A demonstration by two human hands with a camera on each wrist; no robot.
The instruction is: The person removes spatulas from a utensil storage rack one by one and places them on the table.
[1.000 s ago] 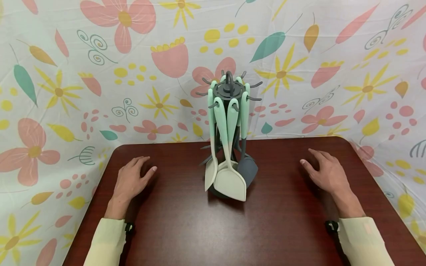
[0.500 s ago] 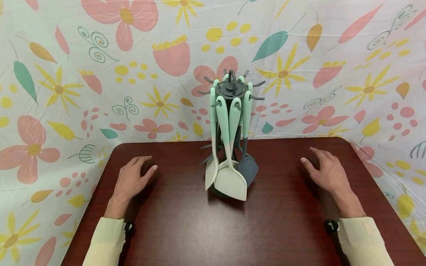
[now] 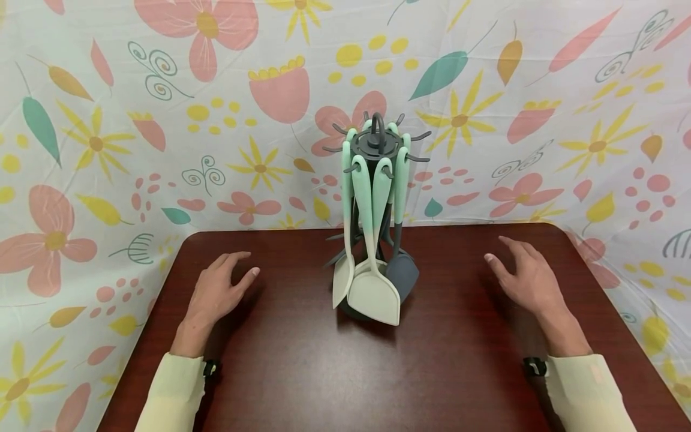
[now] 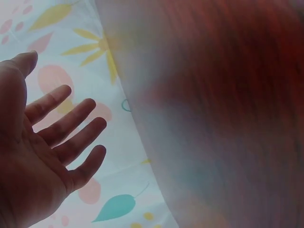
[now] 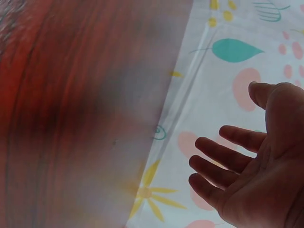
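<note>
A dark grey utensil stand (image 3: 376, 144) with a loop on top stands upright at the middle of the table, several mint-handled utensils hanging from its hooks. In front hangs a cream turner (image 3: 375, 298); a narrower cream utensil (image 3: 342, 282) hangs left of it and a dark grey turner (image 3: 402, 275) to the right. My left hand (image 3: 216, 292) is over the table's left side, apart from the stand, its fingers loosely bent and holding nothing. On the right side, my right hand (image 3: 529, 279) is likewise loose. Both wrist views show the left palm (image 4: 38, 166) and right palm (image 5: 266, 180) bare.
The dark red-brown wooden table (image 3: 302, 372) has rounded far corners. A white cloth (image 3: 302, 192) printed with flowers and leaves hangs right behind it and along both sides. Cream sleeves and a dark band at each wrist show in the head view.
Both hands have shifted very slightly inward over the table. The stand and its utensils keep their place; the head view has moved a little.
</note>
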